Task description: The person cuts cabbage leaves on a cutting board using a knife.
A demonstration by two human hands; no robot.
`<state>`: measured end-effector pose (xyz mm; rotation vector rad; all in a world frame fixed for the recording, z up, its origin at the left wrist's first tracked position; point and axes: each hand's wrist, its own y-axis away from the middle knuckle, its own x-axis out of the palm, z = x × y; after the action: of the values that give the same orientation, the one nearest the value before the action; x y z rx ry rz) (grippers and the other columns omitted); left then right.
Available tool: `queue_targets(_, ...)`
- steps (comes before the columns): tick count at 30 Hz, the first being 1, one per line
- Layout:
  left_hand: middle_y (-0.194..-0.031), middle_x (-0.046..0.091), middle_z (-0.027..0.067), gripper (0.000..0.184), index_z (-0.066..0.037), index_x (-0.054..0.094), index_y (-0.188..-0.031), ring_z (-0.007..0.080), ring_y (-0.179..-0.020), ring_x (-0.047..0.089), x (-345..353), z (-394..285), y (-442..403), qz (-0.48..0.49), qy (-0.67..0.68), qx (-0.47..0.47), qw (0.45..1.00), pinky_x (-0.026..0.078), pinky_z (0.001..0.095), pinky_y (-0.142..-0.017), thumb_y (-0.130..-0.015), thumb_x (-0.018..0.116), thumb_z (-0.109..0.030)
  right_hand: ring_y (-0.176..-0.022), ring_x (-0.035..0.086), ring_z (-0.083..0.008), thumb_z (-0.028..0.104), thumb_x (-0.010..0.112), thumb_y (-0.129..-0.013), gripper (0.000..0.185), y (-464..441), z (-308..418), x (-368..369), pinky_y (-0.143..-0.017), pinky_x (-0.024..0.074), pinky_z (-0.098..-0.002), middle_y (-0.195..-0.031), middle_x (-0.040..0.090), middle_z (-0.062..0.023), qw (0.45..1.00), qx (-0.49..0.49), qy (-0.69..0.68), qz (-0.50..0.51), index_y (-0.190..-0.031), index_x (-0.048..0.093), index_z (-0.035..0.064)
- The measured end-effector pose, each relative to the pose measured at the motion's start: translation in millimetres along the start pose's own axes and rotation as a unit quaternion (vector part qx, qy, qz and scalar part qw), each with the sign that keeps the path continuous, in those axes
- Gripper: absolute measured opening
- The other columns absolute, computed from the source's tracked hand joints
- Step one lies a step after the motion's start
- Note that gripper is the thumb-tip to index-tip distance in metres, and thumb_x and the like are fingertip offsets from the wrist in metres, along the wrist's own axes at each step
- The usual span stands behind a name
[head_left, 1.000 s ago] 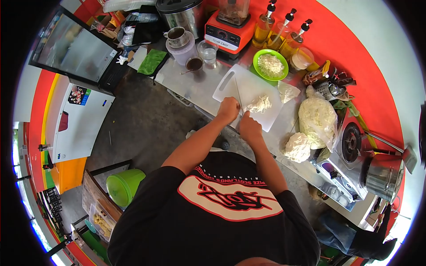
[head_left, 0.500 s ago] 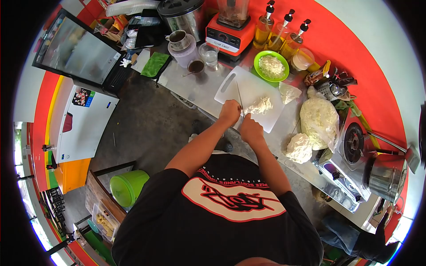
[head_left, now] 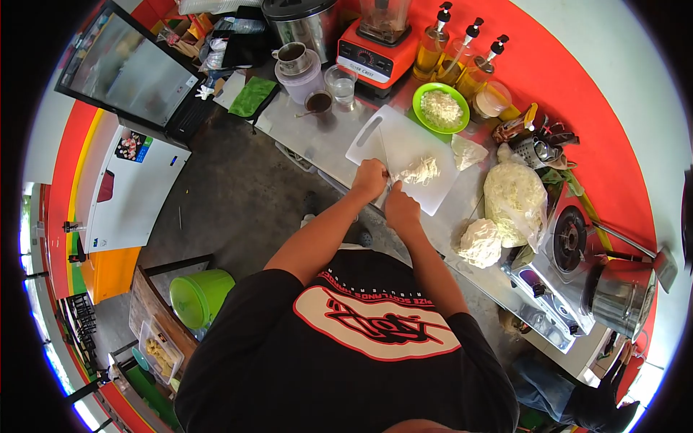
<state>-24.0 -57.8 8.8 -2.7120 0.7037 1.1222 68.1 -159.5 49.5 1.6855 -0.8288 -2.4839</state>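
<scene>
My right hand is closed around the handle end of a knife, whose thin blade points away across the white cutting board. Beside it, my left hand is a fist close against the blade near the board's front edge; what its fingers hold, if anything, is hidden. Just right of the blade lies a small heap of pale shreds, looking like cut cabbage. Behind the board, a green bowl holds similar shreds. A whitish wedge-shaped piece rests by the board's right corner.
A full clear plastic bag and a pale cabbage-like head sit to the right, before a gas stove. Behind stand pump bottles and a red blender. A glass of dark drink is at left.
Both hands have shifted slightly left, and the right hand has risen nearer the left fist. The knife has moved left with them. The whole view has shifted a little.
</scene>
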Motion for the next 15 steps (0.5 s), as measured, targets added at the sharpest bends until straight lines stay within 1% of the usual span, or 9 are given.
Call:
queue_targets(2, -0.081, 0.073, 0.0178, 0.010, -0.003, 0.077, -0.082, 0.0359, -0.079, 0.072, 2, 4, 0, 0.004, 0.009, 0.001, 1.000, 0.059, 0.0417, -0.076, -0.076, 0.069, -0.005, -0.095, 0.072, -0.0423, 0.011, 0.061, -0.088, 0.037, 1, 0, -10, -0.083, 0.0574, -0.0489, -0.102, 0.072, -0.0270, 1.000, -0.006, 0.004, 0.009, -0.118, 0.044, -0.0032)
queue_targets(4, -0.083, 0.073, 0.0200, 0.007, -0.004, 0.076, -0.077, 0.0378, -0.082, 0.072, 3, 5, -3, 0.001, 0.018, -0.003, 1.000, 0.059, 0.0438, -0.077, -0.076, 0.069, -0.002, -0.096, 0.072, -0.0423, 0.011, 0.061, -0.088, 0.037, 3, 0, -15, -0.083, 0.0573, -0.0489, -0.102, 0.072, -0.0270, 1.000, -0.011, 0.006, 0.013, -0.118, 0.044, -0.0032)
queue_targets(5, -0.083, 0.073, 0.0200, 0.007, -0.004, 0.076, -0.077, 0.0378, -0.082, 0.072, 3, 5, -3, 0.001, 0.017, -0.002, 1.000, 0.059, 0.0438, -0.077, -0.076, 0.069, -0.002, -0.095, 0.072, -0.0422, 0.011, 0.061, -0.088, 0.037, 5, 1, -14, -0.083, 0.0574, -0.0486, -0.101, 0.072, -0.0269, 1.000, -0.009, 0.003, 0.011, -0.118, 0.044, -0.0033)
queue_targets(7, -0.081, 0.074, 0.0167, 0.008, -0.004, 0.078, -0.081, 0.0334, -0.078, 0.073, 5, 8, -6, 0.008, -0.011, 0.006, 1.000, 0.059, 0.0399, -0.076, -0.075, 0.073, -0.007, -0.095, 0.072, -0.0422, 0.011, 0.061, -0.088, 0.037, 3, 2, -7, -0.082, 0.0575, -0.0483, -0.100, 0.072, -0.0268, 1.000, -0.008, 0.000, 0.008, -0.118, 0.044, -0.0033)
queue_targets(8, -0.081, 0.074, 0.0167, 0.008, -0.004, 0.078, -0.081, 0.0334, -0.078, 0.073, 7, 10, -6, 0.008, -0.010, 0.007, 1.000, 0.059, 0.0399, -0.076, -0.075, 0.073, -0.007, -0.095, 0.072, -0.0420, 0.011, 0.060, -0.089, 0.036, 1, 2, 0, -0.083, 0.0575, -0.0483, -0.100, 0.072, -0.0268, 1.000, -0.001, -0.007, 0.000, -0.117, 0.045, -0.0033)
queue_targets(10, -0.083, 0.074, 0.0162, 0.008, -0.005, 0.078, -0.082, 0.0323, -0.079, 0.074, 2, 4, -3, 0.010, 0.016, -0.033, 0.999, 0.060, 0.0391, -0.076, -0.076, 0.075, -0.008, -0.095, 0.072, -0.0419, 0.011, 0.060, -0.089, 0.035, 2, 1, 0, -0.083, 0.0575, -0.0483, -0.100, 0.072, -0.0268, 1.000, 0.005, -0.012, -0.006, -0.117, 0.045, -0.0033)
queue_targets(12, -0.083, 0.075, 0.0160, 0.008, -0.005, 0.078, -0.082, 0.0320, -0.079, 0.074, 0, 2, -2, 0.010, 0.011, -0.041, 0.999, 0.060, 0.0388, -0.077, -0.076, 0.075, -0.009, -0.095, 0.072, -0.0418, 0.010, 0.058, -0.090, 0.034, 3, 1, -7, -0.083, 0.0575, -0.0486, -0.101, 0.072, -0.0270, 1.000, -0.018, -0.005, 0.001, -0.118, 0.045, -0.0036)
queue_targets(14, -0.083, 0.075, 0.0158, 0.008, -0.005, 0.078, -0.083, 0.0316, -0.079, 0.074, -1, 2, -1, 0.012, 0.004, -0.048, 0.999, 0.060, 0.0385, -0.077, -0.076, 0.075, -0.009, -0.095, 0.072, -0.0418, 0.010, 0.057, -0.091, 0.034, 9, 2, -18, -0.083, 0.0575, -0.0488, -0.100, 0.072, -0.0271, 1.000, -0.019, 0.000, 0.010, -0.119, 0.044, -0.0037)
queue_targets(15, -0.083, 0.075, 0.0156, 0.008, -0.005, 0.079, -0.083, 0.0315, -0.079, 0.074, -1, 3, 0, 0.005, 0.001, -0.037, 0.999, 0.059, 0.0382, -0.077, -0.077, 0.075, -0.009, -0.095, 0.072, -0.0418, 0.010, 0.057, -0.091, 0.034, 10, 3, -22, -0.083, 0.0575, -0.0489, -0.100, 0.072, -0.0273, 1.000, -0.021, 0.006, 0.018, -0.119, 0.044, -0.0038)
